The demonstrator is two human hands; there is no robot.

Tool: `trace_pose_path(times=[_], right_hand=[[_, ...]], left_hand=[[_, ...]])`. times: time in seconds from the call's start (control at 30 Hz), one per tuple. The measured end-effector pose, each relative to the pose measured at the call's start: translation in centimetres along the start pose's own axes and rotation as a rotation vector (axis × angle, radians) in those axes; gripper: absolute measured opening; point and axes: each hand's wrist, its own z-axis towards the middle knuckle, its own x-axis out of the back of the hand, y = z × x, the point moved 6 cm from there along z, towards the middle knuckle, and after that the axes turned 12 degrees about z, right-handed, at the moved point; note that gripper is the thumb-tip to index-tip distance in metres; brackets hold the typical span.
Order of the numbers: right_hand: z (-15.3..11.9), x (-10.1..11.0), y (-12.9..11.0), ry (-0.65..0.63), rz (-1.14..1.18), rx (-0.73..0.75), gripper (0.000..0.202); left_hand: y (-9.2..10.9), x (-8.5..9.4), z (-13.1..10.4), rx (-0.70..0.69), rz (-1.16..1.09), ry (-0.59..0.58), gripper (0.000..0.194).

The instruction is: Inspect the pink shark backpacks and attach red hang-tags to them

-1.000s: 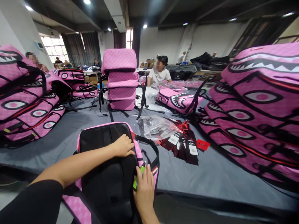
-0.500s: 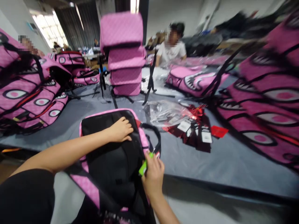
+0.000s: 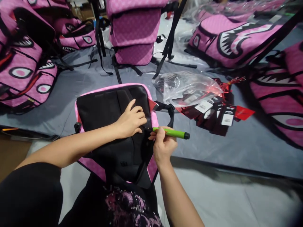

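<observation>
A pink and black backpack (image 3: 104, 107) lies at the table's front edge with its black panel facing up. Spread out on that panel, my left hand (image 3: 132, 121) presses down near the right side. My right hand (image 3: 164, 143) grips a green marker pen (image 3: 176, 132), its dark tip pointing left at the backpack's right edge, close to my left fingertips. The pen's black end sticks out to the right. A black strap loop (image 3: 171, 110) stands out from the backpack's right side, just above the pen.
Black hang tags (image 3: 220, 119) with white labels and red strings lie to the right, partly under a clear plastic bag (image 3: 189, 88). Stacked pink backpacks (image 3: 134, 28) stand behind; more shark-face backpacks (image 3: 236, 41) sit at right and left (image 3: 26, 72). Loose straps trail over the grey tabletop (image 3: 78, 69).
The view has tilted down and closer. My right hand has moved up along the backpack's edge and turned the green pen from upright-slanted to nearly level. My left hand remains on the panel, fingers spread wider.
</observation>
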Motion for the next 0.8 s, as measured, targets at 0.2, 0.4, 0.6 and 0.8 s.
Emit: trace_pose_path(times=[0.2,0.4,0.6,0.8], right_hand=[[-1.1,1.1,-1.4,-0.053,-0.245,0.098,0.034],[-1.4,2.0,-2.3,-0.058,-0.425,0.252,0.032],[-1.8,2.4,-2.8,-0.046,-0.44,0.277,0.029],[-1.7,2.4,-3.4,-0.098,-0.466,0.274,0.025]], left_hand=[[1.8,1.4,-1.0,-0.026,-0.059,0.088,0.014],[2.8,2.1,-1.2,-0.023,-0.046,0.124,0.012],[3.3,2.7,-1.1,-0.022,-0.033,0.124,0.014],[3.7,4.0,-0.9,-0.016,-0.031,0.115,0.013]])
